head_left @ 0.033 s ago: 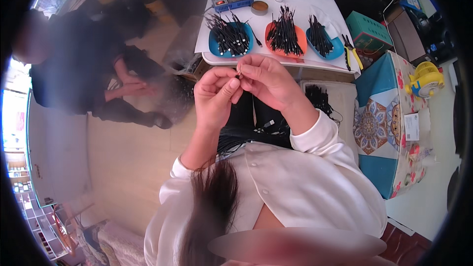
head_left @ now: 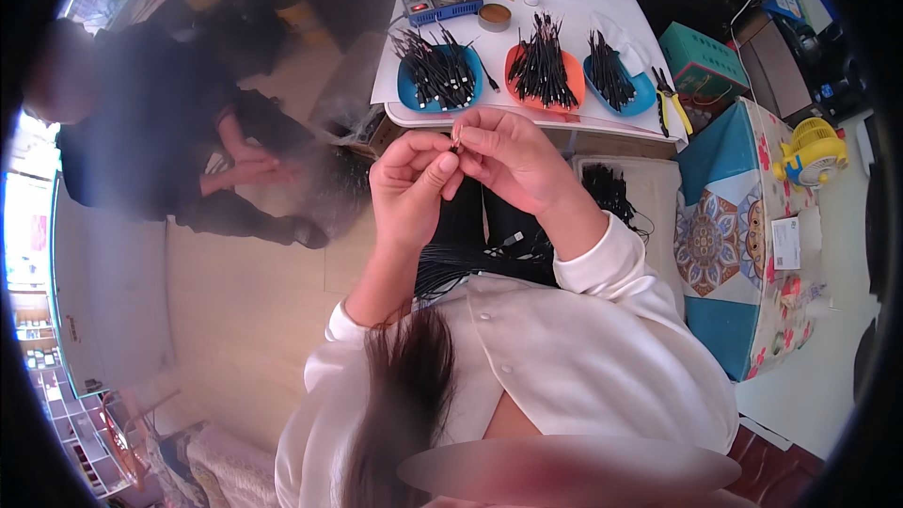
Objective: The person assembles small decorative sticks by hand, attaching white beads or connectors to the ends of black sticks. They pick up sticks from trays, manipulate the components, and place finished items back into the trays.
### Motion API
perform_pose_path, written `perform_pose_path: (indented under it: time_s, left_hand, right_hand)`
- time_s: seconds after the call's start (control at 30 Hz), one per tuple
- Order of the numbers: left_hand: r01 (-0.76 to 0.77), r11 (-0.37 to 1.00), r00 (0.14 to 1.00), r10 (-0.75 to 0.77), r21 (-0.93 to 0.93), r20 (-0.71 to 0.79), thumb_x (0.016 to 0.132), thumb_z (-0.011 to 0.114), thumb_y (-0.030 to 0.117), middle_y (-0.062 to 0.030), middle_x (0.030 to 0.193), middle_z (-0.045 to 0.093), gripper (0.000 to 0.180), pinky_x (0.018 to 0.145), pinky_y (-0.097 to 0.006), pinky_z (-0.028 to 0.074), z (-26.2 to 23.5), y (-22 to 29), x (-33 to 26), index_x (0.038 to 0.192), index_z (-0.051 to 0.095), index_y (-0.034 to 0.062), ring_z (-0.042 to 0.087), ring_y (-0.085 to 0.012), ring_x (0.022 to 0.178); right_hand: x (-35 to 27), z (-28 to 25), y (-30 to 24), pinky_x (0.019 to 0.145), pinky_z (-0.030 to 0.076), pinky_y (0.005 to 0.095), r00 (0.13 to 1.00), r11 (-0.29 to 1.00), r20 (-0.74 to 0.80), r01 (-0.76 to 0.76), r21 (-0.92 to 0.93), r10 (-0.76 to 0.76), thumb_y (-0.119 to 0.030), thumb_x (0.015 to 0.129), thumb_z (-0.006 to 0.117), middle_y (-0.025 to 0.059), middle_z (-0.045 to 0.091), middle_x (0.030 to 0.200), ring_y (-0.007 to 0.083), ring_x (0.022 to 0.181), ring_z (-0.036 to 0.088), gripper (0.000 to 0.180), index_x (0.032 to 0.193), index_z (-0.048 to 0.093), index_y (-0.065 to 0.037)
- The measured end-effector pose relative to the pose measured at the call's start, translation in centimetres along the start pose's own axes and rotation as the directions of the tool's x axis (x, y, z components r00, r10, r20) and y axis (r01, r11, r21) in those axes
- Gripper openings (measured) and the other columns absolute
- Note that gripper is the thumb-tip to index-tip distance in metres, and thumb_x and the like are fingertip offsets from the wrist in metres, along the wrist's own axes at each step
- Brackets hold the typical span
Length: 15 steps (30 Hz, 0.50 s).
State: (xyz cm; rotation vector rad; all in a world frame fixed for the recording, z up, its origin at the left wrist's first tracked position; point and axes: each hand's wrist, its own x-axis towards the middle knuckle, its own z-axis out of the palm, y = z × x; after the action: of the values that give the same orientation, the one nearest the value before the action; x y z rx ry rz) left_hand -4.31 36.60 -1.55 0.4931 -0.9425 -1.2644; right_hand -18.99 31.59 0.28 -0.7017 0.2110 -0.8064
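Observation:
My left hand (head_left: 412, 183) and my right hand (head_left: 511, 158) meet in front of the table's near edge, fingertips pinched together. Between them is the dark end of a thin black cable (head_left: 455, 148), with fine bare wire strands at its tip, mostly hidden by my fingers. A bundle of black cables (head_left: 450, 261) lies across my lap, and a USB plug (head_left: 513, 238) shows among them. Beyond my hands, black cables fill a blue tray (head_left: 405, 99), an orange tray (head_left: 575, 85) and a second blue tray (head_left: 642, 94).
Behind the trays stand a blue heating device (head_left: 442, 2) and a round tin (head_left: 494, 17). Yellow-handled pliers (head_left: 672, 102) lie at the table's right edge. More cables (head_left: 607, 190) rest right of my lap. A yellow fan (head_left: 815, 152) is far right; another person (head_left: 155, 122) sits left.

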Motion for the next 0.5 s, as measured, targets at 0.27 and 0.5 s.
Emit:
perform_pose_path:
  time_s: [0.27, 0.5]
  left_hand:
    - [0.066, 0.821, 0.998, -0.064, 0.568, -0.023, 0.089, 0.061, -0.001, -0.0103, 0.081, 0.068, 0.014, 0.052, -0.019, 0.042, 0.6, -0.2, -0.2, 0.102, 0.066, -0.0041, 0.052, -0.0072, 0.059]
    - [0.168, 0.941, 0.983, -0.137, 0.293, -0.125, 0.092, 0.06, 0.006, -0.0124, 0.079, 0.068, 0.015, 0.049, -0.019, 0.04, 1.0, -2.1, 1.2, 0.101, 0.064, -0.0057, 0.053, -0.0097, 0.055]
  right_hand:
    - [-0.5, -2.3, -0.2, 0.064, 0.05, 0.025, 0.996, 0.995, -0.076, -0.045, -0.089, 0.038, -0.014, 0.087, 0.062, 0.0023, 0.057, 0.084, 0.0107, 0.068, 0.055, 0.016, 0.097, 0.054, -0.004]
    - [-1.0, -8.6, -2.7, 0.068, 0.048, 0.0225, 0.974, 0.843, -0.184, 0.012, -0.538, -0.131, -0.026, 0.095, 0.057, -0.0018, 0.058, 0.094, 0.0087, 0.082, 0.057, 0.026, 0.113, 0.056, -0.007]
